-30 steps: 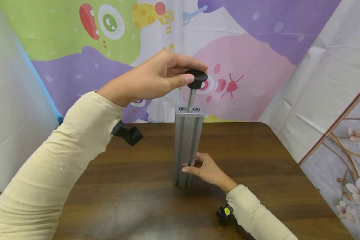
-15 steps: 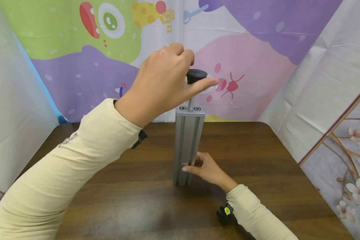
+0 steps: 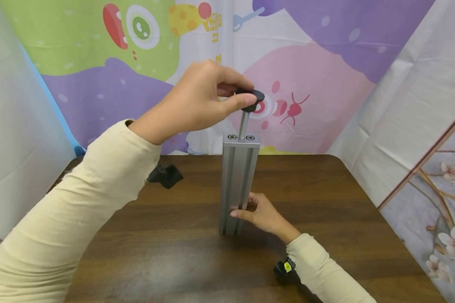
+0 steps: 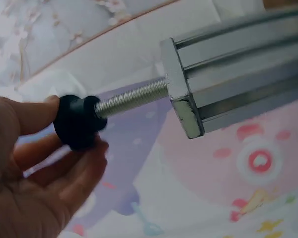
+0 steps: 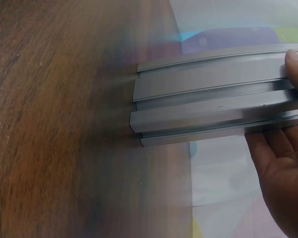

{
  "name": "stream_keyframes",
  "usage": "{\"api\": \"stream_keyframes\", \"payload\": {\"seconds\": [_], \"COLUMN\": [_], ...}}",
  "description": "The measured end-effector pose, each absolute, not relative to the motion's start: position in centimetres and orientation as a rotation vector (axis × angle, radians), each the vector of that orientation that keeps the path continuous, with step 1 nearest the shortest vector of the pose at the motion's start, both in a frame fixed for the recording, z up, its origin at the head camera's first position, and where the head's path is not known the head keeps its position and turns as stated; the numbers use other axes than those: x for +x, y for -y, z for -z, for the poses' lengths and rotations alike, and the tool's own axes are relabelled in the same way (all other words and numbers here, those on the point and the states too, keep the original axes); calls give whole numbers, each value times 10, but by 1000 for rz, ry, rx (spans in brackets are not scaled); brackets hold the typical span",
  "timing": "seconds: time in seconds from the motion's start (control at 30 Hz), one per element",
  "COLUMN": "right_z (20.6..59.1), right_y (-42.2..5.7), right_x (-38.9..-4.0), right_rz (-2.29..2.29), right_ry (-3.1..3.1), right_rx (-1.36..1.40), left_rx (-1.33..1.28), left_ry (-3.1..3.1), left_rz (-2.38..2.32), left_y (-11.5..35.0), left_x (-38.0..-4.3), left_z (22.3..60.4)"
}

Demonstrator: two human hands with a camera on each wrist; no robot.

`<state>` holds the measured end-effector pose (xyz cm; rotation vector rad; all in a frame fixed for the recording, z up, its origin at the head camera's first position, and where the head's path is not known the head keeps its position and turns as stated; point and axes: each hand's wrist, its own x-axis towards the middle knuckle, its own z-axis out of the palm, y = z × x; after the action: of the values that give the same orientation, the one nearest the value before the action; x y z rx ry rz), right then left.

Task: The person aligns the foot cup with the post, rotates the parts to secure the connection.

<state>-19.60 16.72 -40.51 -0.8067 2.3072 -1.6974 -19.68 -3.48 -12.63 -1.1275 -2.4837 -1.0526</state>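
Note:
Upright on the wooden table stands a grooved silver aluminium profile (image 3: 238, 181) with an end plate (image 3: 241, 141) fixed on top by two screws. A threaded rod (image 4: 133, 99) rises out of that plate and carries a round black knob (image 3: 255, 97). My left hand (image 3: 197, 99) pinches the knob between thumb and fingers, as the left wrist view also shows. Lower down, my right hand (image 3: 263, 214) grips the profile, thumb across the front face and fingers behind it. In the right wrist view the profile's foot (image 5: 139, 106) meets the tabletop.
The brown wooden table (image 3: 167, 252) spreads around the profile. Behind it hangs a cartoon-print curtain (image 3: 307, 67). White cloth (image 3: 394, 105) and a flower-patterned panel (image 3: 432, 202) border the right side.
My left hand first turned over the knob, its thumb swinging to the right, then swung back to pinch the knob from the left. My right hand and the profile have stayed put.

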Motion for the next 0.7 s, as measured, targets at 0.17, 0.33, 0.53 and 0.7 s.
{"api": "stream_keyframes", "payload": {"seconds": [0.17,0.33,0.53,0.7], "right_z": [406,404,404,406], "right_y": [-167,-166,-167,-167], "right_x": [-196,-196,-196,-197], "right_rz": [1677,1675,1674,1687], "right_ry": [-2334,-2338,-2333,-2325], "right_rx": [-802,-793,-806,-828], "left_rx": [-1200,-1250,-1186,-1057], "left_ry": [2493,2512,2560,2472], "left_rz": [1587,1693,1550,892], "left_y": [40,44,43,34], "left_x": [-204,-207,-203,-195], "left_z": [128,128,126,129]}}
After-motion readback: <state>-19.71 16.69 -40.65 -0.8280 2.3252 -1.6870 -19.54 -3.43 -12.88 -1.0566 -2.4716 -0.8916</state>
